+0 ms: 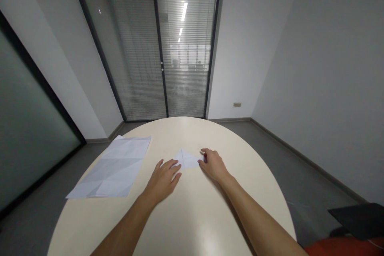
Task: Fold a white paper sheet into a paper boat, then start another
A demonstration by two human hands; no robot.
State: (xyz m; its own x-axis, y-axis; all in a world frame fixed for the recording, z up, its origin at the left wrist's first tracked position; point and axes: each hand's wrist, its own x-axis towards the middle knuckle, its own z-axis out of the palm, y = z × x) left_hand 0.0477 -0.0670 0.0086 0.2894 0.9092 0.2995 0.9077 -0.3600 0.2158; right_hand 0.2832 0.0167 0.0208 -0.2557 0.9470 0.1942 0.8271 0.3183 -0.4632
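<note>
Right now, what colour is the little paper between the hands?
The little paper is white; it shows in the head view.

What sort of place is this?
Probably a small office or meeting room: there is a pale, round-edged table, dark-framed glass panels with horizontal blinds, and a plain light wall.

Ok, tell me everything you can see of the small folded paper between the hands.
The folded paper is white, thin-looking, roughly triangular, its peak pointing away from the person. A crease-like line runs down from the peak. It lies on the table, the left hand at its left corner, the right hand at its right corner; any pinch there is unclear.
</note>
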